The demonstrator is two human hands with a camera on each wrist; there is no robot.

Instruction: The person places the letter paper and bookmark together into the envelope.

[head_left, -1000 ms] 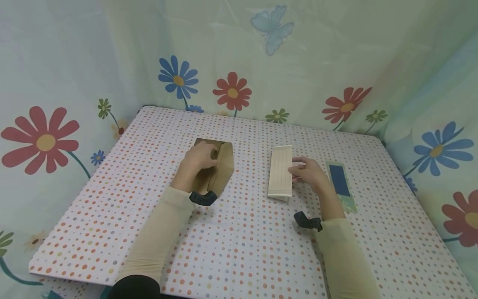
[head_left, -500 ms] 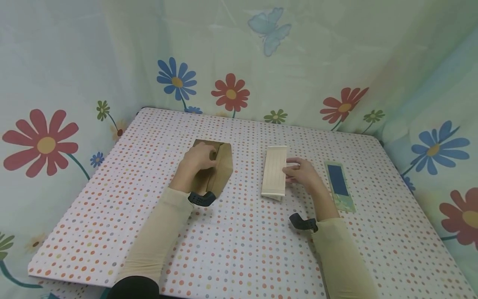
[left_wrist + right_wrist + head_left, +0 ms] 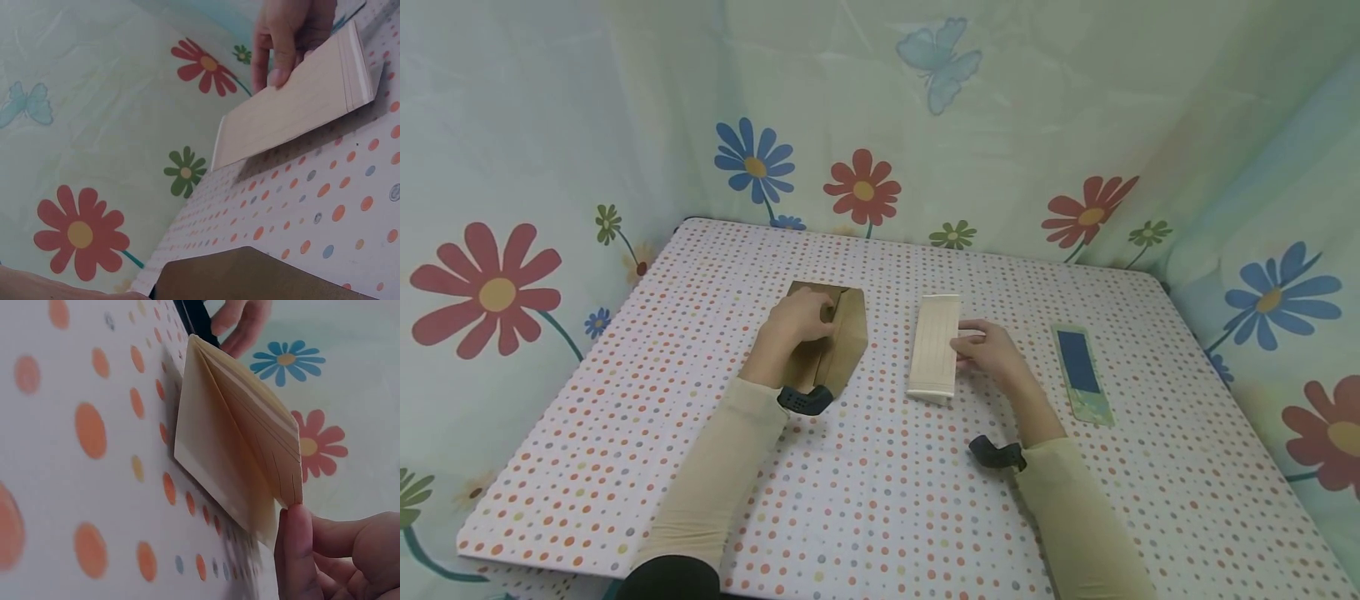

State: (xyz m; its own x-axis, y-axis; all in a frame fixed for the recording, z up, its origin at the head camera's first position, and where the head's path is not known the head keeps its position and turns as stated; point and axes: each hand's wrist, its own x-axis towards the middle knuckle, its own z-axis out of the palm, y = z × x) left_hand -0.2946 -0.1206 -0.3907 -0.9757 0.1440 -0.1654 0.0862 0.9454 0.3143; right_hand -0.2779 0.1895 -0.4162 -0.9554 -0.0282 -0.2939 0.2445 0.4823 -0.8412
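In the head view my left hand [image 3: 801, 318] holds a brown envelope-like case [image 3: 847, 337] with a folded flap, its fingers curled over the inside. The case's bevelled edge shows at the bottom of the left wrist view. My right hand [image 3: 992, 350] pinches the long edge of a narrow cream notepad [image 3: 935, 346] between thumb and fingers. Faint ruled lines cross the notepad's upper face. Its two leaves [image 3: 228, 437] spread in a wedge in the right wrist view, the lower one close over the table.
A narrow green card [image 3: 1084, 375] with a dark blue panel lies right of my right hand. Both hands work over a table with a dotted cloth [image 3: 880, 500]. A flowered curtain [image 3: 1000, 125] stands behind and at both sides.
My right hand has moved left with the notepad, nearer the brown case and farther from the green card. The left hand and the case have stayed in place.
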